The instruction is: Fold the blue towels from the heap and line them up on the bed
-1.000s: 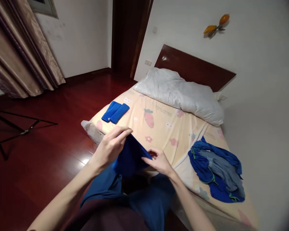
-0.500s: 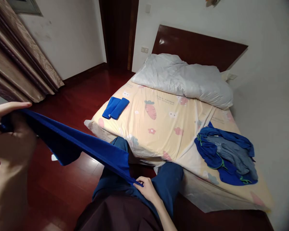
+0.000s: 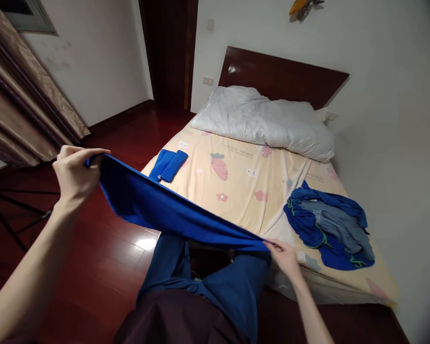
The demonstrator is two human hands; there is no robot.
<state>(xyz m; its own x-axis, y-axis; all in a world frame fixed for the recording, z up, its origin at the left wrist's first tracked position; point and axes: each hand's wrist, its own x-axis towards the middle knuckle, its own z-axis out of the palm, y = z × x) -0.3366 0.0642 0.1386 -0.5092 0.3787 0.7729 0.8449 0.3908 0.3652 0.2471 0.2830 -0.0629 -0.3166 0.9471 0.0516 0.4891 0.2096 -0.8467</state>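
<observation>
A long piece of blue cloth point(image 3: 175, 212) is stretched slantwise in front of me, above my knees. My left hand point(image 3: 79, 169) pinches its upper left end, raised over the floor. At the lower right end, my right hand point(image 3: 283, 255) grips a corner between thumb and fingers, close to the bed's near edge. The cloth hangs down between the two hands in a loose sag. Which garment it is, if any, I cannot tell. Beyond it, two folded blue cloths point(image 3: 174, 166) lie side by side on the bed's left part.
The bed has a yellow sheet point(image 3: 236, 186) with carrot and flower prints. A heap of blue and grey clothes point(image 3: 338, 227) with green cords lies on its right. A grey-white quilt point(image 3: 261, 122) is bunched by the headboard point(image 3: 283, 74). Dark tripod-like legs point(image 3: 16, 215) stand at left.
Both hands have moved to the right, the right one also upward and away from my lap. The blue cloth now hangs wider between them, over my knees. The view has shifted slightly.
</observation>
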